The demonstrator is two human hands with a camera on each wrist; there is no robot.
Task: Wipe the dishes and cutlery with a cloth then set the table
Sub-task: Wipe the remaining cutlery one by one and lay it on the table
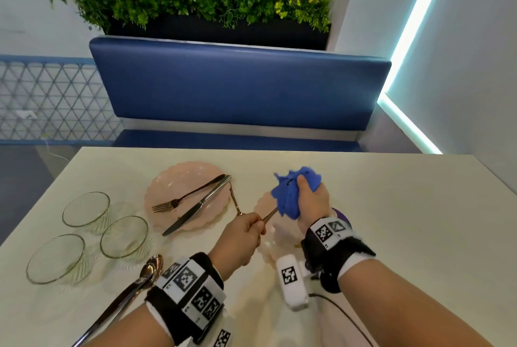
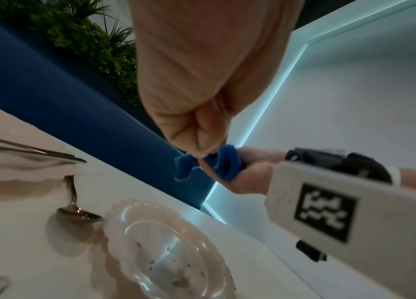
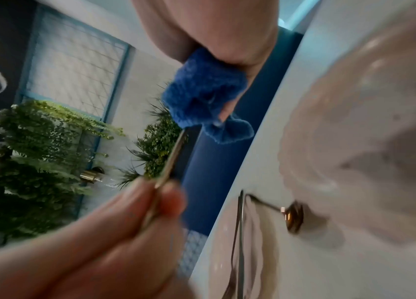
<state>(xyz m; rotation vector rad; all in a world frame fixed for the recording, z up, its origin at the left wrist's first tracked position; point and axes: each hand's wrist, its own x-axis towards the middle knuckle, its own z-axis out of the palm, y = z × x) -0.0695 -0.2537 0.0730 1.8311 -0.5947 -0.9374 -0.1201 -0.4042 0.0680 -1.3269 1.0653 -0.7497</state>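
Observation:
My left hand [image 1: 256, 227] pinches the handle of a gold-coloured piece of cutlery [image 1: 270, 215] above the table. Its far end is buried in a bunched blue cloth [image 1: 291, 195], which my right hand [image 1: 303, 190] grips around it. The cutlery's head is hidden, so its kind is unclear. In the right wrist view the handle [image 3: 173, 155] runs from the cloth [image 3: 201, 95] down to my left fingers [image 3: 150, 202]. A small scalloped plate [image 2: 166, 242] lies under the hands. To its left, a large pink plate [image 1: 181, 195] carries a fork [image 1: 179, 201] and a knife [image 1: 198, 204].
A small spoon [image 1: 236, 202] leans against the large plate's right rim. Three glass bowls [image 1: 85, 208] stand at the left of the white table [image 1: 405, 220]. A big metal spoon [image 1: 148, 268] lies near the front edge. A blue bench [image 1: 240, 86] faces me.

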